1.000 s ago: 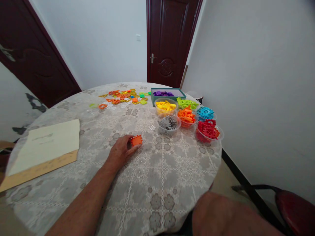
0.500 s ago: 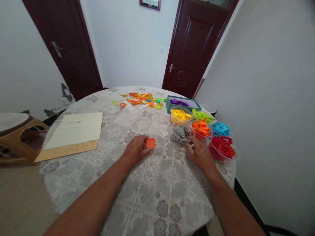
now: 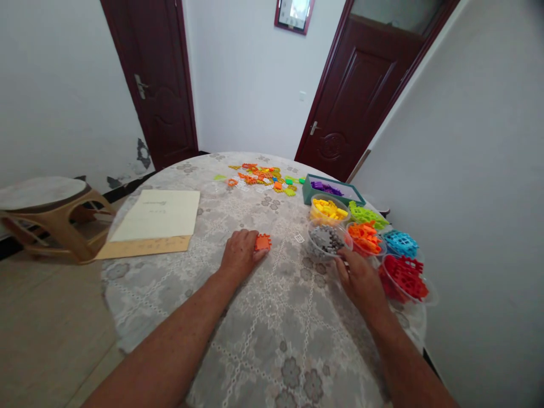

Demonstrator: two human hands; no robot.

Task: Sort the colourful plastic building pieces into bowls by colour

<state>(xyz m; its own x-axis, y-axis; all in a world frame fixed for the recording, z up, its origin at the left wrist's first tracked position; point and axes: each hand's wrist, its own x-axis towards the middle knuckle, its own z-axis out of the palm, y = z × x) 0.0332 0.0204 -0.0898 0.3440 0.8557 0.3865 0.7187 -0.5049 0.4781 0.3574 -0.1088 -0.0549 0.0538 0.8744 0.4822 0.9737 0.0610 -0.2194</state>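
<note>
My left hand (image 3: 240,255) rests on the tablecloth, closed on a flat, square orange interlocking block (image 3: 263,242) with notched edges, which sticks out between thumb and fingers. At the near right rim of a clear round bowl (image 3: 317,252) of grey pieces (image 3: 328,239) is my right hand (image 3: 357,277). Its fingers are curled together, and whatever lies between them is too small or hidden to make out. On the cloth between the hands and left of that bowl lies a small white lattice piece (image 3: 300,238).
Bowls of yellow (image 3: 329,210), orange (image 3: 364,237), blue (image 3: 400,242), green (image 3: 366,215) and red pieces (image 3: 404,276) crowd the right side. Behind them stands a green box (image 3: 312,196) with purple pieces. Mixed pieces (image 3: 259,177) lie farther back; papers (image 3: 157,215) are at left.
The view has tilted up and turned left, so everything sits differently in the picture. My left hand still holds the orange block; my right hand stays by the grey pieces' bowl.
</note>
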